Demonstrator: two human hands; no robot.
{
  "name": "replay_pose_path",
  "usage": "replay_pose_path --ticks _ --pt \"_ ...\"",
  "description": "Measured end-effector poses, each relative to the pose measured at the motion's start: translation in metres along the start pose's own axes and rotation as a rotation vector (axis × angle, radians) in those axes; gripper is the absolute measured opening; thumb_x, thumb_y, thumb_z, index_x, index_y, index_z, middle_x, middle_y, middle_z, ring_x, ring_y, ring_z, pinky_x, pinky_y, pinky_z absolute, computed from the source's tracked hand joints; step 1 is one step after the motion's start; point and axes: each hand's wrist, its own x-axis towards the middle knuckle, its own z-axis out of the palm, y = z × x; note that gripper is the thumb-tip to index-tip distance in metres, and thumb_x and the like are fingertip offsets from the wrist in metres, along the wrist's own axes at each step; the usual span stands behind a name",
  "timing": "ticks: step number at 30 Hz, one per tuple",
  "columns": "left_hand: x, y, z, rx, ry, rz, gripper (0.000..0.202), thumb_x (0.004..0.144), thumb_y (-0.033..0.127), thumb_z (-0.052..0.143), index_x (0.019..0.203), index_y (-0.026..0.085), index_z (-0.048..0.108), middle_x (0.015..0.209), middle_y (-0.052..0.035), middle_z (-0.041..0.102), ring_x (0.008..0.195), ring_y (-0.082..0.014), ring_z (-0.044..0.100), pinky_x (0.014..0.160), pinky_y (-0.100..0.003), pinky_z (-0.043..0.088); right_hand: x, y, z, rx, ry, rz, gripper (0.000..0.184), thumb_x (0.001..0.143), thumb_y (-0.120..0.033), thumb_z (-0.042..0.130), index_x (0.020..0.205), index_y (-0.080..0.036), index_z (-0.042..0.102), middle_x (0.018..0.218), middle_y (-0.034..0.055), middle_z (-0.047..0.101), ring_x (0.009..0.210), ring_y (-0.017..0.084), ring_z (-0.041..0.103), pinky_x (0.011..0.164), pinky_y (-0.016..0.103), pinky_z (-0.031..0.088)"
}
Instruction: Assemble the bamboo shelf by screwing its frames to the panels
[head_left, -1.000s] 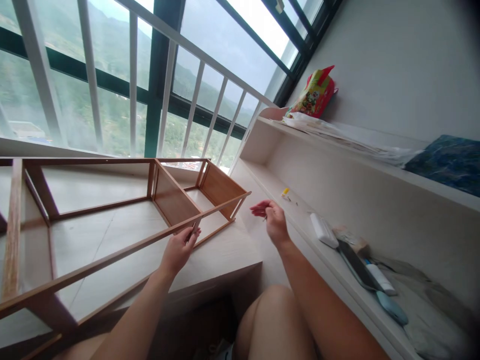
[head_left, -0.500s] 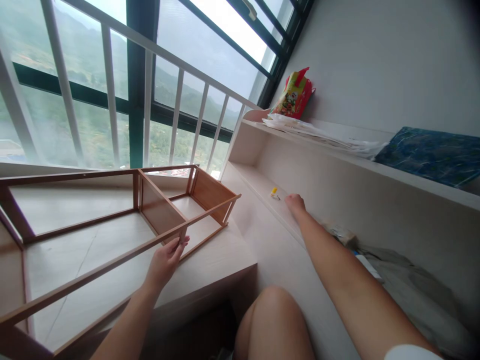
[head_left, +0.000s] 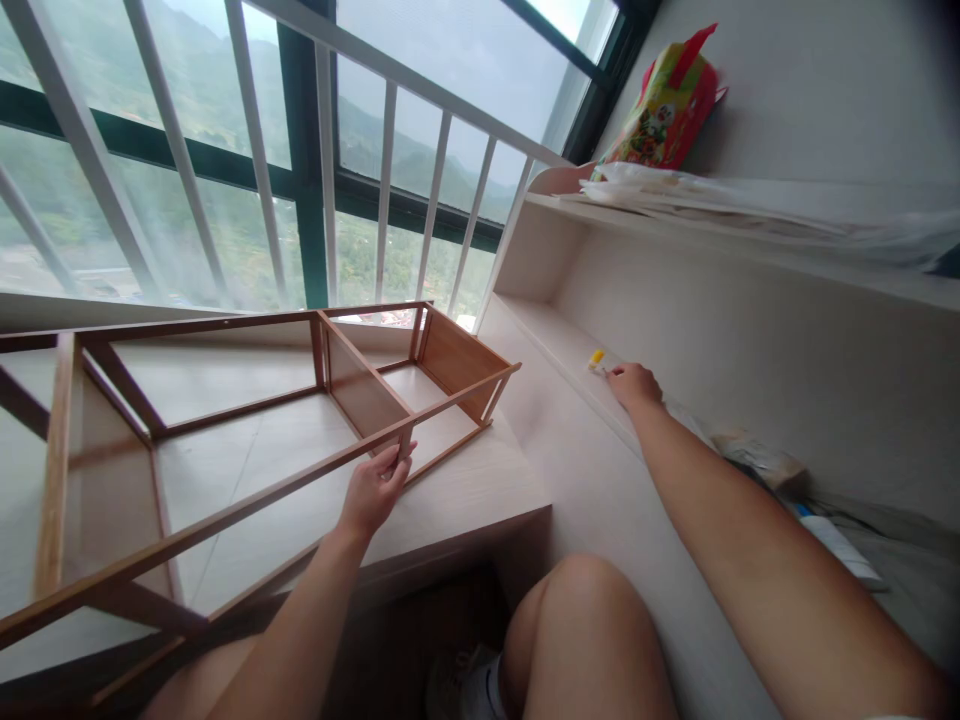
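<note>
A brown wooden shelf frame (head_left: 247,420) lies on its side on the pale platform (head_left: 480,500) by the window. My left hand (head_left: 375,490) is closed on the frame's near rail, where an upright divider meets it. My right hand (head_left: 634,383) reaches out onto the lower white ledge (head_left: 555,345), fingers curled down next to a small yellow piece (head_left: 596,358). Whether those fingers hold anything is hidden.
White railing bars (head_left: 390,170) stand before the window. A red and yellow bag (head_left: 664,110) and stacked papers (head_left: 712,200) sit on the upper shelf. Small items, including a white tube (head_left: 840,545), lie on the ledge behind my right arm. My knee (head_left: 592,620) is below.
My right hand went from in front of my body out to the ledge and now rests by the yellow piece. My left hand stayed on the frame rail. The view shifted.
</note>
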Motion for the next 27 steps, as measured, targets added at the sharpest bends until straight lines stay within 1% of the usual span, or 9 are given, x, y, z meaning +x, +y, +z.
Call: replay_pose_path --ticks 5,11,13,15,17,19,22,24,27 --pt "-0.004 0.000 0.002 -0.024 -0.002 0.002 0.041 0.089 0.042 0.058 0.121 0.020 0.071 0.119 -0.0049 0.073 0.107 -0.0225 0.069 0.096 -0.033 0.054 0.003 0.004 0.005 -0.006 0.027 0.007 0.029 0.081 -0.031 0.066 0.105 -0.018 0.077 0.105 0.0186 0.073 0.096 0.028 0.069 0.078 0.037 0.052" --pt "-0.006 -0.006 0.003 -0.045 -0.025 0.001 0.042 0.090 0.043 0.057 0.125 0.021 0.068 0.125 -0.0062 0.070 0.114 -0.0247 0.067 0.099 -0.036 0.053 0.005 0.009 0.007 0.020 0.081 0.024 0.025 0.085 -0.031 0.064 0.101 -0.016 0.077 0.102 0.0197 0.073 0.093 0.029 0.068 0.078 0.039 0.051" --pt "-0.006 -0.009 0.003 -0.053 -0.062 0.034 0.047 0.091 0.043 0.057 0.132 0.021 0.063 0.131 -0.0073 0.067 0.121 -0.0249 0.063 0.103 -0.037 0.051 0.004 0.010 0.007 0.044 0.110 0.029 0.025 0.086 -0.031 0.062 0.101 -0.016 0.076 0.101 0.0197 0.072 0.092 0.028 0.068 0.077 0.039 0.051" --pt "-0.007 -0.012 0.001 -0.038 -0.111 0.079 0.053 0.091 0.042 0.057 0.140 0.021 0.055 0.136 -0.0082 0.064 0.127 -0.0246 0.059 0.107 -0.038 0.048 0.001 0.010 0.005 0.075 0.146 0.031 0.026 0.089 -0.031 0.060 0.102 -0.015 0.074 0.101 0.0193 0.072 0.091 0.027 0.067 0.078 0.038 0.051" --pt "-0.008 -0.012 0.000 -0.008 -0.137 0.102 0.056 0.091 0.041 0.057 0.144 0.022 0.049 0.135 -0.0085 0.064 0.127 -0.0243 0.058 0.107 -0.039 0.048 -0.001 0.010 0.004 0.109 0.185 0.027 0.027 0.090 -0.032 0.058 0.104 -0.015 0.073 0.101 0.0185 0.072 0.091 0.025 0.066 0.080 0.038 0.050" --pt "-0.009 -0.010 -0.003 0.018 -0.123 0.092 0.051 0.092 0.042 0.055 0.139 0.022 0.053 0.127 -0.0080 0.069 0.120 -0.0241 0.063 0.102 -0.038 0.052 -0.004 0.009 0.002 0.144 0.222 0.020 0.027 0.090 -0.031 0.057 0.104 -0.015 0.073 0.101 0.0175 0.072 0.090 0.025 0.065 0.080 0.038 0.050" --pt "-0.010 -0.006 -0.008 0.061 -0.062 0.067 0.038 0.092 0.043 0.053 0.119 0.021 0.067 0.111 -0.0066 0.075 0.105 -0.0233 0.070 0.092 -0.035 0.056 -0.008 0.007 -0.002 0.195 0.276 0.000 0.026 0.090 -0.030 0.055 0.103 -0.015 0.072 0.099 0.0160 0.072 0.087 0.024 0.064 0.078 0.036 0.048" --pt "-0.011 -0.004 -0.011 0.103 -0.032 0.061 0.034 0.091 0.043 0.053 0.107 0.019 0.071 0.105 -0.0067 0.076 0.097 -0.0224 0.072 0.090 -0.034 0.056 -0.010 0.003 -0.009 0.226 0.311 -0.023 0.027 0.091 -0.029 0.053 0.103 -0.014 0.072 0.097 0.0151 0.072 0.085 0.023 0.063 0.078 0.034 0.047" --pt "-0.010 -0.005 -0.015 0.141 -0.016 0.044 0.033 0.088 0.040 0.053 0.103 0.018 0.072 0.100 -0.0068 0.076 0.090 -0.0212 0.071 0.087 -0.033 0.056 -0.019 -0.008 -0.025 0.271 0.378 -0.075 0.031 0.093 -0.030 0.049 0.106 -0.011 0.070 0.092 0.0134 0.070 0.081 0.021 0.060 0.078 0.033 0.046"
